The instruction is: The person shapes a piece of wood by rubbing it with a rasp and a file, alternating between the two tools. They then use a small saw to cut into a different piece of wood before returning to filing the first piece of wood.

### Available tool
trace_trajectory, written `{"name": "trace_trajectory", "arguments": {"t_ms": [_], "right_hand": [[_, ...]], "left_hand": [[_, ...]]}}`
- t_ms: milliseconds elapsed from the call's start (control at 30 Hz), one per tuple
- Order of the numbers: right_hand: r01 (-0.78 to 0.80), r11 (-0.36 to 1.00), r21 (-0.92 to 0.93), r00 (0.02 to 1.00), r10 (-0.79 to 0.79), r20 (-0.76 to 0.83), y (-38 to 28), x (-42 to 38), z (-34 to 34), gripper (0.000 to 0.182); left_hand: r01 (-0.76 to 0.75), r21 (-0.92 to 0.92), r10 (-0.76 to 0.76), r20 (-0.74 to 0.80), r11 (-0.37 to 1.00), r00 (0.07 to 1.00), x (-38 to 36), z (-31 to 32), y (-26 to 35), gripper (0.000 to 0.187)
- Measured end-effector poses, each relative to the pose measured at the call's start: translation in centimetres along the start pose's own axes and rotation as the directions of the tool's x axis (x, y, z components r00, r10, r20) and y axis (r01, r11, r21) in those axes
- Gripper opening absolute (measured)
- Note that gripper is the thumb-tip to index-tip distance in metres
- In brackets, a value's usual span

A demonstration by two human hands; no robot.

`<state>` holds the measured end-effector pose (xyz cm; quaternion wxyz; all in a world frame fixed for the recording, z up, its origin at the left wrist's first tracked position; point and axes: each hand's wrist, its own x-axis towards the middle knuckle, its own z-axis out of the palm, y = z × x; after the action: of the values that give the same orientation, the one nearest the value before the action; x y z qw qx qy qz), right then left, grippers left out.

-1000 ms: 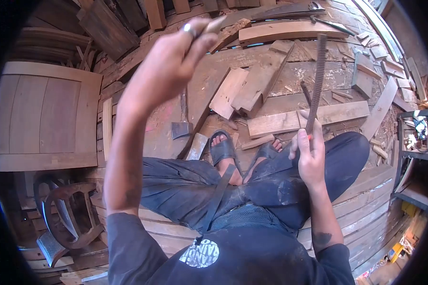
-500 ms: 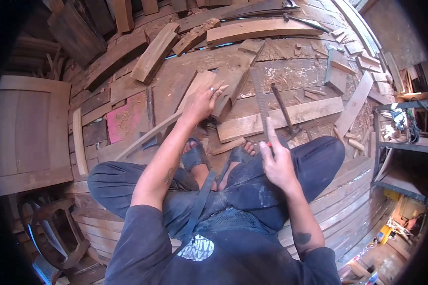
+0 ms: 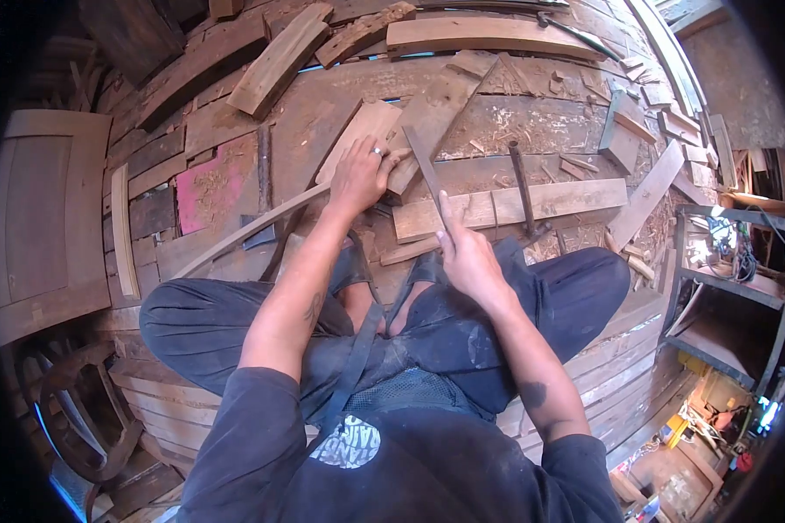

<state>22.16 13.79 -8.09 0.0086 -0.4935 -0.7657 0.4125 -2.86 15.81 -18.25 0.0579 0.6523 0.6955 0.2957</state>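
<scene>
My left hand [image 3: 362,174], with a ring on one finger, is closed around the end of a thin wood strip [image 3: 262,225], over a pale board [image 3: 358,135] on the floor. The strip slants down to the left past my knee. In my right hand [image 3: 471,261] is a long flat metal file [image 3: 425,166], its handle hidden in my palm and its tip pointing up and left. The file's tip is to the right of my left hand, above a thick plank [image 3: 440,122].
A hammer [image 3: 525,196] lies across a light plank [image 3: 576,199] beyond my right knee. Wood offcuts [image 3: 624,131] and shavings are scattered at the right. A panelled door [image 3: 44,218] stands at the left and a metal shelf [image 3: 728,288] at the right.
My right hand has moved left with the file, whose tip is now closer to my left hand. The view has shifted slightly.
</scene>
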Motion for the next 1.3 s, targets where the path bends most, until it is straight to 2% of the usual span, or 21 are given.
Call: {"name": "trace_trajectory", "arguments": {"t_ms": [167, 333, 433, 567, 667, 767, 867, 1100, 1200, 1300], "right_hand": [[0.055, 0.994, -0.091, 0.998, -0.059, -0.038, 2.0, -0.6, 2.3, 0.066], [0.059, 0.986, -0.156, 0.998, -0.059, 0.006, 2.1, -0.3, 2.8, 0.07], [0.082, 0.979, -0.185, 0.996, -0.086, -0.015, 0.9, 2.8, 3.3, 0.074], [0.071, 0.961, -0.268, 0.996, -0.081, -0.029, 0.7, 3.2, 3.5, 0.068], [0.03, 0.963, -0.266, 0.998, -0.016, 0.055, 1.2, 0.7, 3.5, 0.078], [0.042, 0.97, -0.239, 0.999, -0.037, 0.029, 1.0, 1.0, 4.1, 0.078], [0.083, 0.978, -0.19, 0.992, -0.099, -0.079, 0.9, 4.2, 4.9, 0.069], [0.041, 0.976, -0.212, 0.998, -0.052, -0.045, 2.0, 0.4, 5.1, 0.069], [0.062, 0.984, -0.165, 0.995, -0.075, -0.07, 1.2, 3.4, 5.1, 0.07], [0.076, 0.978, -0.197, 0.994, -0.089, -0.058, 0.9, 4.4, 4.6, 0.07]], "left_hand": [[0.041, -0.025, -0.039, 0.07, 0.999, 0.997, 0.5, 0.3, -1.3, 0.024], [0.046, 0.034, -0.048, 0.067, 0.998, 0.997, 0.5, 0.9, -1.1, 0.027], [0.063, 0.068, -0.067, 0.066, 0.996, 0.996, 0.5, 1.0, -1.0, 0.027], [0.064, 0.018, -0.065, 0.048, 0.998, 0.997, 0.4, 0.8, -0.3, 0.028], [-0.018, 0.1, 0.013, 0.047, 0.995, 0.999, -0.3, 1.3, -0.6, 0.027], [-0.013, 0.097, 0.01, 0.031, 0.995, 0.999, -0.3, 1.4, -0.6, 0.025], [-0.026, 0.093, 0.024, 0.019, 0.995, 1.0, -0.3, 1.2, -0.3, 0.025], [0.027, -0.008, -0.027, 0.014, 1.0, 1.0, 0.2, 1.2, -1.3, 0.024], [0.015, -0.027, -0.014, 0.024, 1.0, 1.0, 0.8, 0.9, -1.0, 0.022], [0.03, -0.054, -0.028, 0.035, 0.998, 0.999, 0.7, 0.6, -1.1, 0.021]]}}
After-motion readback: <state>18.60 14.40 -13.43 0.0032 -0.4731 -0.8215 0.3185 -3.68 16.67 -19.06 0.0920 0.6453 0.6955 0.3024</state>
